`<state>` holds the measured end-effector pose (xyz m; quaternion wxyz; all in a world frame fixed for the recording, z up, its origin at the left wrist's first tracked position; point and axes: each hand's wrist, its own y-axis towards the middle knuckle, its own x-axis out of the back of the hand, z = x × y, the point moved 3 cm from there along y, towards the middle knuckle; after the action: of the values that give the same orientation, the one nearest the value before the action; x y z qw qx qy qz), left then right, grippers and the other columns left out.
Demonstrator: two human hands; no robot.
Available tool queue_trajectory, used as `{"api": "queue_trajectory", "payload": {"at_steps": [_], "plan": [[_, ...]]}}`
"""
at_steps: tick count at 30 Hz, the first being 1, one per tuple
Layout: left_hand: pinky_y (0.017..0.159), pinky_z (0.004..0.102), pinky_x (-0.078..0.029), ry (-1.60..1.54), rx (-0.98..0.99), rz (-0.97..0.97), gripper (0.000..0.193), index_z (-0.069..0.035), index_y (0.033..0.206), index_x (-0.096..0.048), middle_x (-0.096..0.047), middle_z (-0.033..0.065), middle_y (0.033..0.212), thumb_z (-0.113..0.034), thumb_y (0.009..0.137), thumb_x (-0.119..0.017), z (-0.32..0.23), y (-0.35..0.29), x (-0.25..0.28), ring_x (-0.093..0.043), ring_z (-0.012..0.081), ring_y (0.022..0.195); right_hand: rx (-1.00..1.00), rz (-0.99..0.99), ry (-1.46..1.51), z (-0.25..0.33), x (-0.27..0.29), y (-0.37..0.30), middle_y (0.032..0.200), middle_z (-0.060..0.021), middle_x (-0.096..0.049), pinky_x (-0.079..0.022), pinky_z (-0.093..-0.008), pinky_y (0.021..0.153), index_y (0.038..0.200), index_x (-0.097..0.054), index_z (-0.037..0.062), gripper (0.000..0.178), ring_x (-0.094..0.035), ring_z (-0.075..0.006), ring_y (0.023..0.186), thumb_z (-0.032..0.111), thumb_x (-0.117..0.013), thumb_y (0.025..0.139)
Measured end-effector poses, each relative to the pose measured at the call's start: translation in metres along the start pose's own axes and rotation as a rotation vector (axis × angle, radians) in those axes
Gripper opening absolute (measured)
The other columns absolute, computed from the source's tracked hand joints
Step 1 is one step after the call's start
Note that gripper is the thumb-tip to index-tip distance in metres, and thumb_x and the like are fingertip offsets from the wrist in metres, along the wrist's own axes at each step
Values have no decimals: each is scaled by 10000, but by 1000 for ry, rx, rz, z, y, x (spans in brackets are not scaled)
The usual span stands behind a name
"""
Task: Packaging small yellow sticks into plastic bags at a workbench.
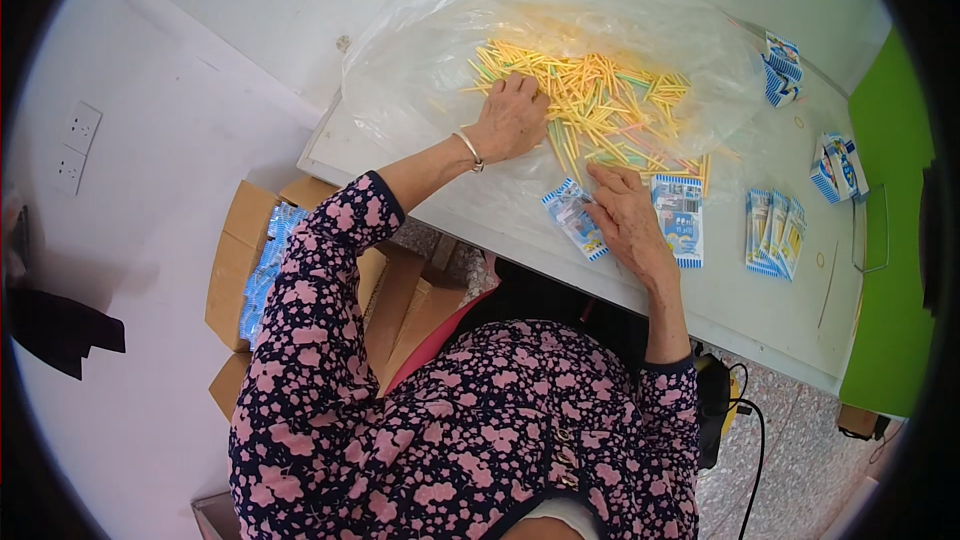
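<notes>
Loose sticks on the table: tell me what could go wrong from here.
The thin sticks might snap if the left hand presses hard into the pile. They could scatter if the crumpled clear plastic around them gets tugged. The packet by the right hand, near the table's front edge, might get knocked off.

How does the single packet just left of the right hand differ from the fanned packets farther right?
The single packet is touched by the right hand; the fanned packets lie apart from it. The single packet's far end leans left; the fanned packets' far ends do not. The fanned packets overlap one another; the single packet overlaps none. Both are blue and white with striped ends.
</notes>
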<state>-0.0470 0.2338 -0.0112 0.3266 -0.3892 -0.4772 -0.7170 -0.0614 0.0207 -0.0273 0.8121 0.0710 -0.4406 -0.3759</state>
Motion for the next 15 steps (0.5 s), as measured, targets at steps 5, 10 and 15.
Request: {"api": "queue_trajectory", "payload": {"at_steps": [5,10,15], "plan": [[763,358,-394,99,-20,77,155,-48,869,-553,-518,98,896,-118,733,-534,5,10,-17,-496,247,886,-5,-2,-9,0,-1,0,1195,-163,-545,-388,-390,919,741,-546,-48,112,-463,-331,1099,38,-617,747],[729,379,-419,23,-90,24,140,-29,873,-516,-543,119,859,-61,738,-495,19,16,-13,-529,266,856,5,-11,2,-4,-2,-1,1200,-159,-542,-386,-391,922,745,-547,-48,111,-460,-330,1105,40,-615,748],[702,381,-459,-311,219,325,151,22,889,-460,-575,200,874,-117,833,-481,47,26,-5,-565,341,843,12,-4,3,-4,-3,-2,1189,-157,-547,-385,-390,923,750,-548,-49,117,-460,-330,1104,46,-616,749]]}}
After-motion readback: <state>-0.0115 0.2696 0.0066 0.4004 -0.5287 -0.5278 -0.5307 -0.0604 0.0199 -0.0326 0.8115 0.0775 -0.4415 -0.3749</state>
